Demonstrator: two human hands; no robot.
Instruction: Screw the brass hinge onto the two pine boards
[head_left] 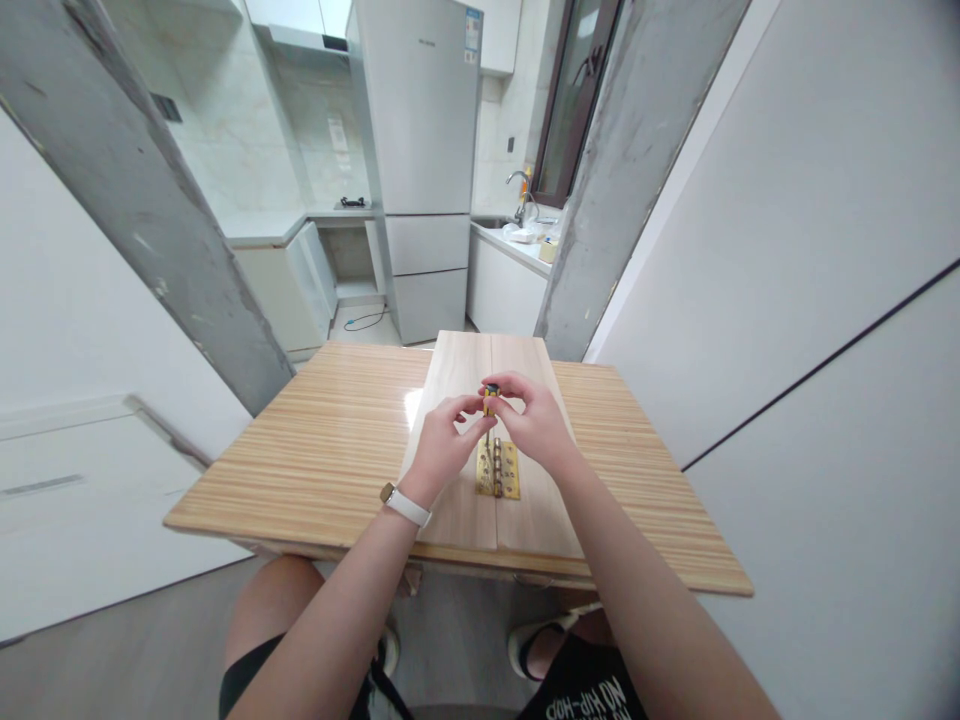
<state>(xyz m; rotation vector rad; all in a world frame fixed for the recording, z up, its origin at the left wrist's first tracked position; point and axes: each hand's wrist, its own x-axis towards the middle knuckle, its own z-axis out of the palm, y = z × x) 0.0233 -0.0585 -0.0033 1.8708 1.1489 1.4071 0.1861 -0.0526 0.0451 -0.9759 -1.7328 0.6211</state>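
Observation:
A brass hinge [500,470] lies across the seam between two pale wooden boards [457,400] on the striped wooden table [330,440]. A small screwdriver with a yellow and black handle [490,396] stands upright over the hinge's left leaf. My left hand [442,440] pinches the handle from the left, fingers closed on it. My right hand [534,415] closes on the same handle from the right. A white wristband sits on my left wrist.
Beyond the table's far edge is a kitchen with a tall grey fridge [420,170], counters and a sink tap [519,190]. Grey concrete door jambs [150,200] stand on both sides. A white wall [810,250] runs close along the right.

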